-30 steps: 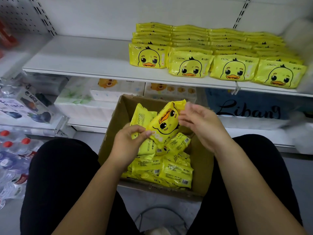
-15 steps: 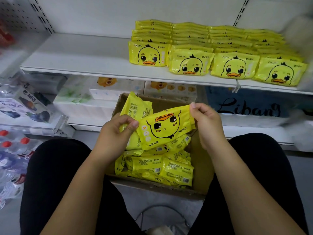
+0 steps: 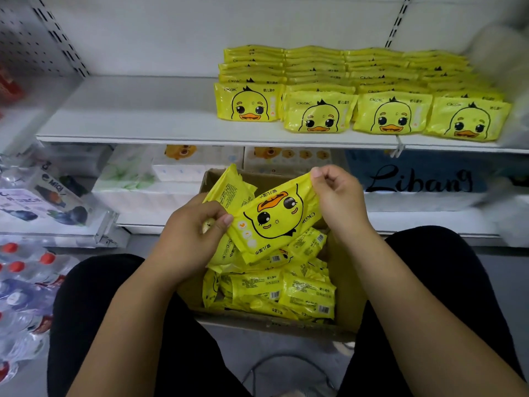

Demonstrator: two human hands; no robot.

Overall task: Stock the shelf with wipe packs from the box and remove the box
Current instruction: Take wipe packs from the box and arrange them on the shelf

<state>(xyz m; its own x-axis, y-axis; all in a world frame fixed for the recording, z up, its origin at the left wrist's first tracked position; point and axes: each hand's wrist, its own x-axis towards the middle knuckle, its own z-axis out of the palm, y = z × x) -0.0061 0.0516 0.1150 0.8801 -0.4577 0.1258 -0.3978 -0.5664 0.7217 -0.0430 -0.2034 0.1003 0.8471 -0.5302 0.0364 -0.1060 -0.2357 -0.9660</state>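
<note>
White retail shelving fills the head view. The upper shelf [image 3: 128, 116] is bare at 10 o'clock; stocked wipe packs [image 3: 320, 116] sit in four overlapping rows from 12 to 2 o'clock, duck faces forward.

Cardboard box [image 3: 347, 296] stands at centre between your knees, many loose packs [image 3: 286, 293] inside, mostly back side up.

Left hand [image 3: 189, 239]: thumb and fingers pinch the lower-left end of the held pack [image 3: 274, 219]. A second pack [image 3: 229, 190] stands behind it, just beside the same hand; whether that hand grips it, cannot tell.

Right hand [image 3: 340, 202]: fingertips pinch the held pack's upper-right corner. Pack is above the box, tilted, duck face inverted.

Bottled water [image 3: 25, 282] at 8 o'clock.

Judgement: step in hand is orienting one pack; stocking is partly done and the box is far from empty. Next move calls for turning the face upright, then laying it at 11 o'clock, left of the existing rows.
</note>
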